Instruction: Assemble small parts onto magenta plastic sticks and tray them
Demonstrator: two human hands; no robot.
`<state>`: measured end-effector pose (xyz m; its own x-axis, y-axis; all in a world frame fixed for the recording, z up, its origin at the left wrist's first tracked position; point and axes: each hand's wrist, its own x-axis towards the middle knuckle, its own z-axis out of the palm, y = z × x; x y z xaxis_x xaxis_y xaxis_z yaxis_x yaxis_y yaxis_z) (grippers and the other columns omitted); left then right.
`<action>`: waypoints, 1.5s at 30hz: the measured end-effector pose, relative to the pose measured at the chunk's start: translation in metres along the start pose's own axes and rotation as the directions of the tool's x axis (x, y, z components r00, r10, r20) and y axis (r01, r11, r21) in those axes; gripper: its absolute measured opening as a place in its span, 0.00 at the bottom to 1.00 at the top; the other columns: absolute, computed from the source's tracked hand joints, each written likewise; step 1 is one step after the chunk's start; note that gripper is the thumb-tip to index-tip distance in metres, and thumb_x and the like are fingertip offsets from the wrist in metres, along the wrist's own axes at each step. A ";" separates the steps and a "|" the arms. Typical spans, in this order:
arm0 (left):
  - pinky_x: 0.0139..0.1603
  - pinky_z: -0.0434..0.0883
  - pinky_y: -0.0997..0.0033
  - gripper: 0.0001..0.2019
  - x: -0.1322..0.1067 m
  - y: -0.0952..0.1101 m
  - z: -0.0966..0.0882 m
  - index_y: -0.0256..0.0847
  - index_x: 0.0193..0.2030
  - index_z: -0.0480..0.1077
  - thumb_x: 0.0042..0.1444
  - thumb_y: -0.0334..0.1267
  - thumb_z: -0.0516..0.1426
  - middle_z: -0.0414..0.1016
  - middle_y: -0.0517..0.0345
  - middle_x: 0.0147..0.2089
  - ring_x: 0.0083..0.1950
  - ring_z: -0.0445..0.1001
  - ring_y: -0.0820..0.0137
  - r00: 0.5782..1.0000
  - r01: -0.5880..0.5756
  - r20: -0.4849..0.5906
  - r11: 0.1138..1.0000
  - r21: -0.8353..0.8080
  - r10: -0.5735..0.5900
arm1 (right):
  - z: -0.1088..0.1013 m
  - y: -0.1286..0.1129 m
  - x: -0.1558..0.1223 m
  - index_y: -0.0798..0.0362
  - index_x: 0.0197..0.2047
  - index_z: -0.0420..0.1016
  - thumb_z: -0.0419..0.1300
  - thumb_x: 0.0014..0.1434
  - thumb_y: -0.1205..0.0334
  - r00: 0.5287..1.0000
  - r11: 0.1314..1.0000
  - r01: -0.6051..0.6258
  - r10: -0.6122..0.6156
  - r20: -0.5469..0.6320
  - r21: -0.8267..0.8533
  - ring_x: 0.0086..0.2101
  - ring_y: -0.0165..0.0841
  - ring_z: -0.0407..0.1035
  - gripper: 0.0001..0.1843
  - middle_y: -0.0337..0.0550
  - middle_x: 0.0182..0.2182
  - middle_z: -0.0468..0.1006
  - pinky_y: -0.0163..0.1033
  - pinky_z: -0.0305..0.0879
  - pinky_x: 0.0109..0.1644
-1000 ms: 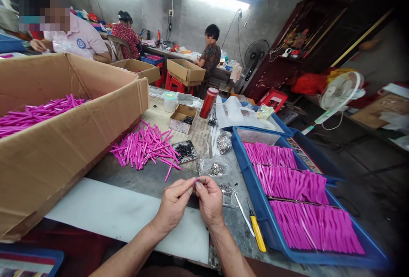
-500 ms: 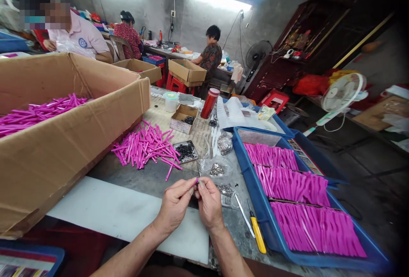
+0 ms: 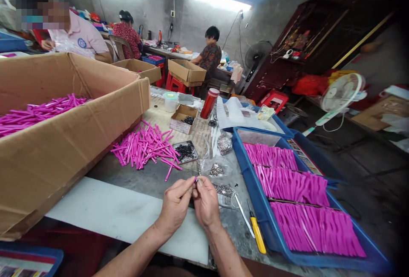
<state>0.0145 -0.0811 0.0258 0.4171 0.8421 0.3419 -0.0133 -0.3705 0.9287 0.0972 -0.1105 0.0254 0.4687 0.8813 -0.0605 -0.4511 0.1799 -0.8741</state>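
Observation:
My left hand (image 3: 175, 204) and my right hand (image 3: 206, 201) meet fingertip to fingertip over the grey table (image 3: 143, 179). Both pinch one small pink piece (image 3: 196, 179) with a bit of metal at its tip; most of it is hidden by the fingers. A loose heap of pink plastic sticks (image 3: 145, 145) lies just beyond my left hand. Small bags of silver metal bits (image 3: 216, 169) and a little tray of dark parts (image 3: 185, 151) sit right ahead of my fingers.
A big cardboard box (image 3: 64, 140) of pink sticks fills the left. A blue tray (image 3: 265, 217) with rows of pink pieces lies right, a yellow-handled screwdriver (image 3: 257, 232) beside it. A red flask (image 3: 208, 102), small carton (image 3: 182, 119) and white fan (image 3: 340, 93) stand further off. Three people work behind.
My hands have stayed in place, pinching the same piece; the right hand has turned slightly inward toward the left. Nothing else on the table has moved.

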 end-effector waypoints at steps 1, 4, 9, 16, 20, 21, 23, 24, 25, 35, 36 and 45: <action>0.35 0.66 0.75 0.14 0.000 -0.001 0.000 0.39 0.44 0.70 0.51 0.31 0.50 0.70 0.56 0.29 0.31 0.68 0.72 1.000 0.001 -0.002 1.000 0.001 -0.001 | 0.000 0.000 0.000 0.52 0.24 0.60 0.54 0.47 0.56 1.000 1.000 0.001 -0.001 -0.001 0.007 0.18 0.24 0.48 0.10 0.31 0.16 0.54 0.31 0.48 0.23; 0.35 0.66 0.75 0.14 -0.001 -0.002 -0.001 0.39 0.44 0.70 0.51 0.30 0.50 0.70 0.56 0.30 0.31 0.68 0.73 1.000 0.006 -0.007 1.000 0.009 -0.006 | 0.001 0.003 0.001 0.53 0.24 0.61 0.54 0.47 0.56 1.000 1.000 0.008 -0.008 -0.003 0.015 0.18 0.24 0.48 0.09 0.31 0.16 0.55 0.31 0.48 0.23; 0.34 0.67 0.76 0.13 -0.001 -0.001 -0.001 0.38 0.43 0.71 0.52 0.30 0.50 0.71 0.55 0.30 0.31 0.69 0.73 1.000 -0.010 -0.019 0.999 0.036 0.010 | -0.002 0.009 0.003 0.53 0.25 0.62 0.53 0.50 0.58 0.999 0.999 0.042 -0.043 0.018 0.020 0.18 0.24 0.49 0.08 0.31 0.16 0.56 0.31 0.47 0.23; 0.34 0.67 0.76 0.13 -0.002 -0.004 -0.001 0.37 0.43 0.70 0.52 0.30 0.50 0.71 0.54 0.32 0.32 0.69 0.73 1.000 -0.016 -0.016 0.997 0.071 0.018 | -0.008 0.016 0.003 0.53 0.28 0.63 0.52 0.52 0.58 0.996 0.993 0.087 -0.086 0.016 -0.080 0.20 0.24 0.50 0.07 0.32 0.18 0.57 0.31 0.49 0.24; 0.35 0.67 0.76 0.13 -0.002 -0.005 -0.001 0.37 0.44 0.70 0.52 0.30 0.49 0.71 0.54 0.31 0.32 0.69 0.73 1.000 -0.018 -0.012 0.996 0.089 0.019 | -0.009 0.017 0.003 0.54 0.29 0.63 0.51 0.52 0.58 0.994 0.986 0.105 -0.105 0.005 -0.133 0.20 0.24 0.49 0.07 0.31 0.18 0.56 0.30 0.48 0.24; 0.35 0.67 0.76 0.13 -0.002 -0.005 -0.001 0.36 0.44 0.70 0.53 0.30 0.49 0.70 0.54 0.31 0.32 0.69 0.73 1.000 -0.020 -0.011 0.995 0.093 0.021 | -0.009 0.016 0.002 0.54 0.29 0.63 0.51 0.52 0.58 0.994 0.984 0.106 -0.107 0.005 -0.146 0.20 0.24 0.49 0.07 0.31 0.17 0.55 0.31 0.48 0.23; 0.34 0.67 0.76 0.13 -0.002 -0.004 -0.001 0.36 0.44 0.70 0.53 0.30 0.49 0.70 0.54 0.31 0.32 0.69 0.73 1.000 -0.025 -0.011 0.995 0.097 0.026 | -0.008 0.015 0.001 0.54 0.28 0.63 0.51 0.52 0.58 0.994 0.979 0.111 -0.111 0.007 -0.170 0.20 0.24 0.49 0.08 0.31 0.17 0.55 0.31 0.48 0.23; 0.34 0.67 0.76 0.13 -0.002 -0.004 -0.001 0.36 0.44 0.70 0.53 0.30 0.49 0.70 0.54 0.31 0.32 0.69 0.73 1.000 -0.028 -0.011 0.995 0.097 0.030 | -0.008 0.014 0.001 0.54 0.28 0.63 0.51 0.52 0.58 0.993 0.976 0.115 -0.116 0.008 -0.183 0.20 0.24 0.49 0.08 0.31 0.18 0.56 0.31 0.49 0.24; 0.34 0.67 0.76 0.13 -0.002 -0.004 -0.001 0.36 0.44 0.70 0.53 0.30 0.49 0.71 0.54 0.31 0.32 0.69 0.73 0.999 -0.031 -0.011 0.995 0.098 0.033 | -0.008 0.013 0.000 0.54 0.28 0.64 0.51 0.52 0.58 0.993 0.973 0.121 -0.121 0.010 -0.198 0.20 0.24 0.50 0.08 0.31 0.18 0.56 0.31 0.49 0.24; 0.35 0.67 0.75 0.14 -0.003 -0.004 -0.001 0.37 0.45 0.69 0.53 0.30 0.49 0.71 0.54 0.31 0.33 0.69 0.72 0.999 -0.032 -0.004 0.995 0.100 0.033 | -0.011 0.009 0.002 0.55 0.26 0.65 0.53 0.51 0.56 0.984 0.922 0.166 -0.180 -0.005 -0.350 0.20 0.25 0.50 0.11 0.32 0.17 0.57 0.31 0.49 0.23; 0.35 0.67 0.75 0.14 -0.003 -0.004 -0.001 0.38 0.45 0.69 0.53 0.30 0.49 0.71 0.54 0.31 0.33 0.69 0.72 1.000 -0.031 -0.002 0.995 0.093 0.031 | -0.011 0.008 0.003 0.55 0.25 0.65 0.53 0.50 0.56 0.983 0.914 0.169 -0.185 -0.008 -0.368 0.20 0.24 0.50 0.11 0.32 0.17 0.56 0.31 0.49 0.23; 0.32 0.67 0.77 0.13 -0.001 0.001 -0.001 0.38 0.42 0.71 0.51 0.30 0.51 0.71 0.56 0.30 0.31 0.68 0.73 0.999 0.021 -0.039 1.000 0.011 -0.020 | -0.009 0.003 0.004 0.54 0.25 0.63 0.54 0.48 0.56 0.979 0.917 0.167 -0.197 -0.046 -0.363 0.19 0.24 0.50 0.10 0.31 0.17 0.57 0.31 0.49 0.23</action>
<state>0.0125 -0.0824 0.0268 0.3819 0.8639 0.3284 0.0055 -0.3574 0.9339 0.1042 -0.1105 0.0180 0.5829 0.8075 0.0902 -0.0599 0.1534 -0.9863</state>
